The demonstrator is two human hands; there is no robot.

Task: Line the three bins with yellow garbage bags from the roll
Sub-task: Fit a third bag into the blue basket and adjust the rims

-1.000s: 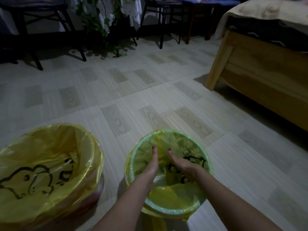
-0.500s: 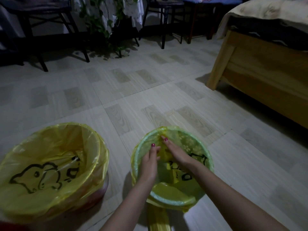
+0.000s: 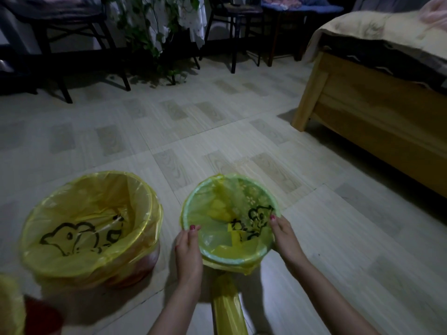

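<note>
A small green bin [image 3: 191,204] stands on the floor in front of me, with a yellow bag [image 3: 225,213] inside it and folded over its rim. My left hand [image 3: 187,247] grips the bin's left rim and my right hand [image 3: 284,234] grips its right rim, both over the bag's edge. To the left a bigger red bin [image 3: 142,267] holds a yellow bag [image 3: 89,213] with a black drawing. A third lined bin [image 3: 9,308] peeks in at the bottom left corner. The yellow roll [image 3: 227,305] trails on the floor between my arms.
A wooden bed frame [image 3: 377,122] with bedding stands at the right. Dark chairs [image 3: 79,44] and a leafy plant [image 3: 154,37] line the far wall. Pale tiled floor [image 3: 193,131] lies between them and the bins.
Both hands have come out of the green bin's inside and moved apart to its left and right rim. The view has shifted, so the third bin and the roll show.
</note>
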